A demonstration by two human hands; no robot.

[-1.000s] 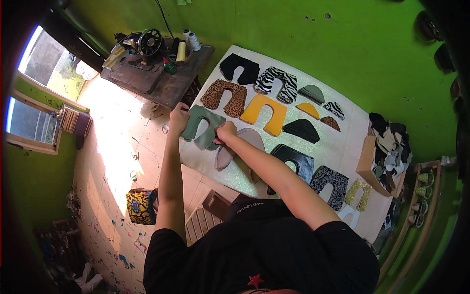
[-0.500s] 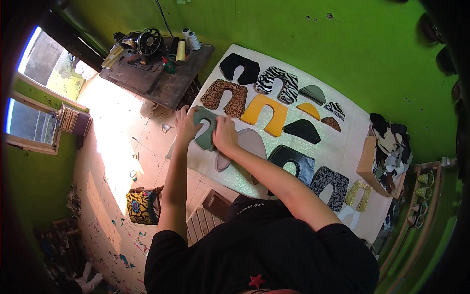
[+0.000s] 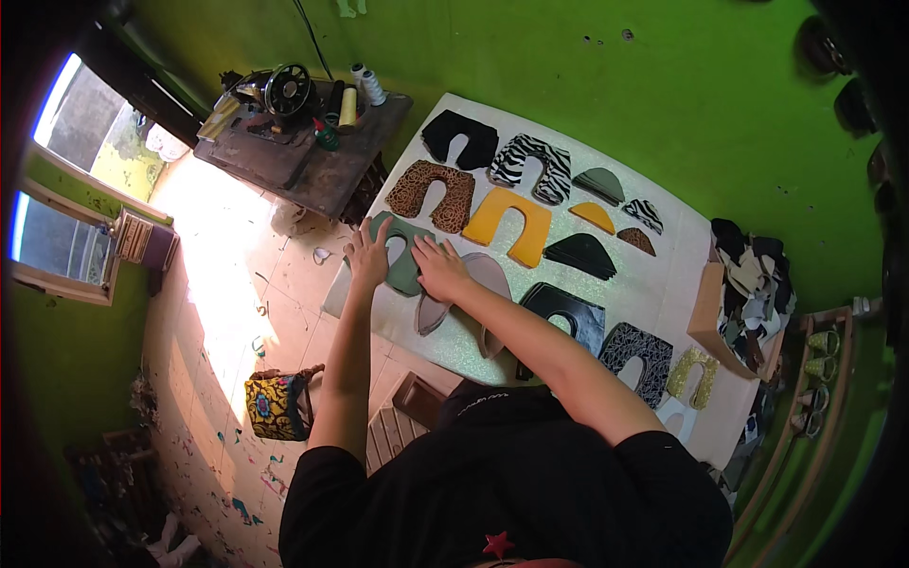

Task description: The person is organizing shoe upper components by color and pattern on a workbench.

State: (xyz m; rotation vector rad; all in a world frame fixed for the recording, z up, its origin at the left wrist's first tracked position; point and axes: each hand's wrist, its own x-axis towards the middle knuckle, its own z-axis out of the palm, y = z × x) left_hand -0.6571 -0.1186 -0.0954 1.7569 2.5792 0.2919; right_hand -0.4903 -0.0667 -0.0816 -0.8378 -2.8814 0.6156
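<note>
A grey-green U-shaped shoe-upper piece (image 3: 404, 270) lies at the left end of the table. My left hand (image 3: 366, 256) is at its left leg with fingers apart. Across its right leg, my right hand (image 3: 441, 271) rests with the fingers stretched out, partly covering it. Close by are a leopard-print U-shaped stack (image 3: 431, 192), a yellow U-shaped stack (image 3: 507, 225) and a pale grey U-shaped piece (image 3: 490, 275), which my right hand and forearm partly hide.
On the white table (image 3: 606, 298) lie more U-shaped and half-round pieces. A cardboard box (image 3: 707, 301) of scraps stands at the right end. Beyond the table's left end is a sewing machine (image 3: 284, 90) on a wooden stand. A patterned stool (image 3: 277, 405) stands on the floor.
Both hands have shifted slightly down in the picture, and their fingers have spread from the grey-green piece's edges. The piece now lies flatter on the table.
</note>
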